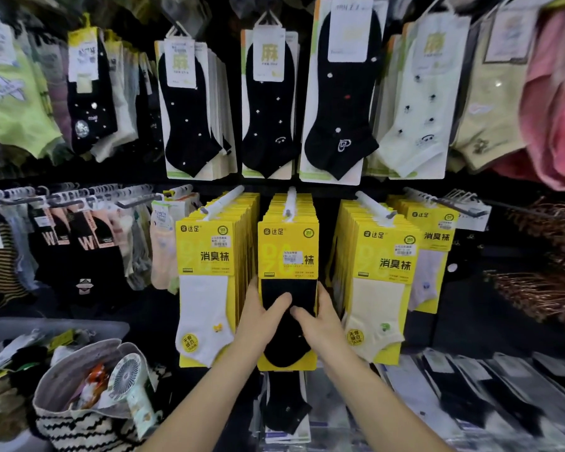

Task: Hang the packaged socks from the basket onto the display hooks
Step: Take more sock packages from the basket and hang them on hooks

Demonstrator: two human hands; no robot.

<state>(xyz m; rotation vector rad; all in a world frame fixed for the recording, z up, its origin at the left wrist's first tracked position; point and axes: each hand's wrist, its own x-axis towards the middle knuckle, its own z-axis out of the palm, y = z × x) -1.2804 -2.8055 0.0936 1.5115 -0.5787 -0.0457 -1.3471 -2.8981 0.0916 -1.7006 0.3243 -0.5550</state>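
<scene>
well down and to the left of the left grip, the basket holds a jumble of packaged socks, so by my reading plenty is left to hang. a striped bag with a small fan stands just in front of it. both grips meet on the lower half of one yellow-carded pack of black socks. the left grip curls round its left edge, thumb laid across the sock. the right grip curls round the right edge, thumb across the front, the two thumbs almost touching. neither is spread: each pinches the pack between thumb and fingers, and the fingers are hidden behind it. straight above the grips, the pack's card top sits at the front of a full row on the middle hook. it looks threaded on, though the hole is hard to make out. i judge this pack nearly done, wanting only release.
</scene>
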